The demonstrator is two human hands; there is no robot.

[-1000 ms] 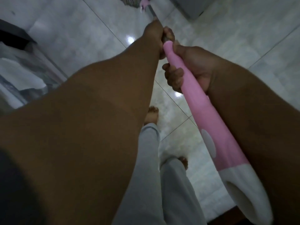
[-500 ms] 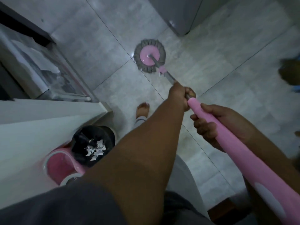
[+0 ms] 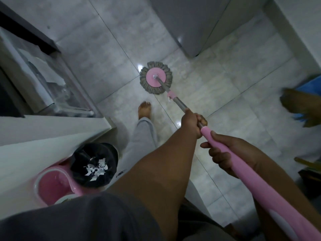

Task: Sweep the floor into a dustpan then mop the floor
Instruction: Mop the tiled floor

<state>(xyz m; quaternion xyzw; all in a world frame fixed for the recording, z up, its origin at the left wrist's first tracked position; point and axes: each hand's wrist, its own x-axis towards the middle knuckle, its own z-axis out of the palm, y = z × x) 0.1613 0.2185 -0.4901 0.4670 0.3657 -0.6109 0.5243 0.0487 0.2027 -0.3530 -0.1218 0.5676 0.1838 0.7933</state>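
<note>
My left grip [image 3: 192,122] wraps the steel shaft [image 3: 180,103], right grip [image 3: 231,154] the pink handle [image 3: 260,186]; I'd press the probably damp mop head [image 3: 155,77] flat.

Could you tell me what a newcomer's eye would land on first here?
The round mop head, a pink disc ringed with grey strands, lies on the pale tiled floor at upper centre. Its long handle runs to the lower right, gripped by the left hand and, nearer the camera, the right hand. At lower left a black-lined bin holds white paper scraps.
</note>
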